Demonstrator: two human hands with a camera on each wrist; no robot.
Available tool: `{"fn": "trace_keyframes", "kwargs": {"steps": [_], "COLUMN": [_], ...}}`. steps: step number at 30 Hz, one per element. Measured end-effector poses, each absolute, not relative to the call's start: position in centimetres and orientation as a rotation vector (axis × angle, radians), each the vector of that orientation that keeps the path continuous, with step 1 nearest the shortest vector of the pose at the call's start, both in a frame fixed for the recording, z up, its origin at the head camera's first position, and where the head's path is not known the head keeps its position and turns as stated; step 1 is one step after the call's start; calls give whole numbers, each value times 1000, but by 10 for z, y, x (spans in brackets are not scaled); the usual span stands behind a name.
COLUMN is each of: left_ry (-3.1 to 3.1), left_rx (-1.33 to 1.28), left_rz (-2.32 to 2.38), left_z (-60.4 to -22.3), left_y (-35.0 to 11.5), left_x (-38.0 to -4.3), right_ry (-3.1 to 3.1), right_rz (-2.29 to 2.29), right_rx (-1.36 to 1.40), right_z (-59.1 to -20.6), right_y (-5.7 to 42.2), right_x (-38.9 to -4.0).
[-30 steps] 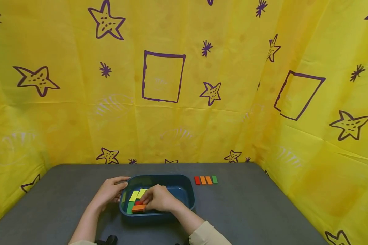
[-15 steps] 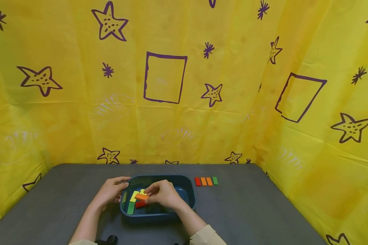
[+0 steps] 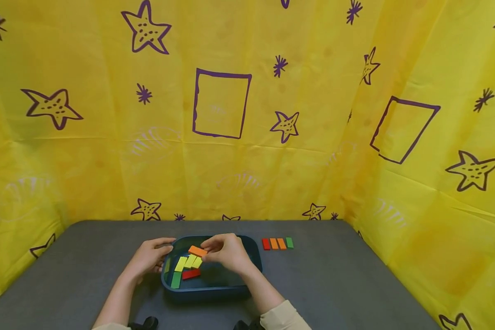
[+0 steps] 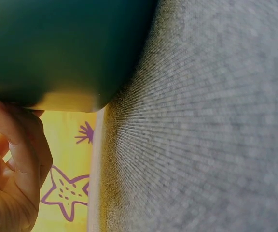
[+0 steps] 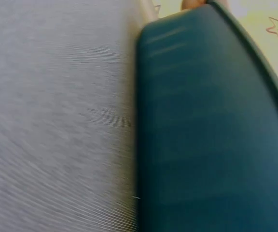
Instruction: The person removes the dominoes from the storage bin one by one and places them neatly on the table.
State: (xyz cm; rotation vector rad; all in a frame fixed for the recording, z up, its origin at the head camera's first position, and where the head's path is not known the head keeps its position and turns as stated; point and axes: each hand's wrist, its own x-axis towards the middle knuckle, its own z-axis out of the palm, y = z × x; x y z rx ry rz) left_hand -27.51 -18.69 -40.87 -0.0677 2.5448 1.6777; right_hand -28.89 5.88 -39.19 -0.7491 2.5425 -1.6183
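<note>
A dark teal plastic bin (image 3: 208,289) sits on the table, with several small flat blocks at its left end. Inside lie yellow blocks (image 3: 180,264), a green block (image 3: 176,280) and a red block (image 3: 191,274). My right hand (image 3: 230,253) pinches an orange block (image 3: 197,251) by its right end, over the far part of the bin. At the bin's left end, my left hand (image 3: 146,257) holds the rim; its curled fingers (image 4: 20,140) meet the edge in the left wrist view. The right wrist view shows mainly the bin's outer wall (image 5: 206,121), with the block out of sight.
Right of the bin, a short row on the dark grey table (image 3: 334,275) has a red block (image 3: 266,244), two orange blocks (image 3: 277,244) and a green block (image 3: 289,243). A yellow curtain (image 3: 247,183) with purple drawings hangs behind and at the sides.
My right hand has lifted the orange block from the bin's near left part and carried it away from me, uncovering the red block. My left hand stays at the rim.
</note>
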Motion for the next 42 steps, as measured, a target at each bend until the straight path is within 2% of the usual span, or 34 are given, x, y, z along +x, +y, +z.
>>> {"fn": "trace_keyframes", "kwargs": {"steps": [18, 27, 42], "left_ry": [2527, 2530, 2538], "left_rx": [-46, -51, -50], "left_rz": [1700, 1697, 1690], "left_z": [-408, -409, -410], "left_y": [-188, -187, -189], "left_x": [-276, -275, -275], "right_ry": [2706, 2670, 2723], "right_rz": [-1826, -2052, -2146], "right_rx": [-603, -423, -243], "right_z": [-351, -342, -344], "right_y": [106, 131, 163], "right_x": [-297, -303, -318]}}
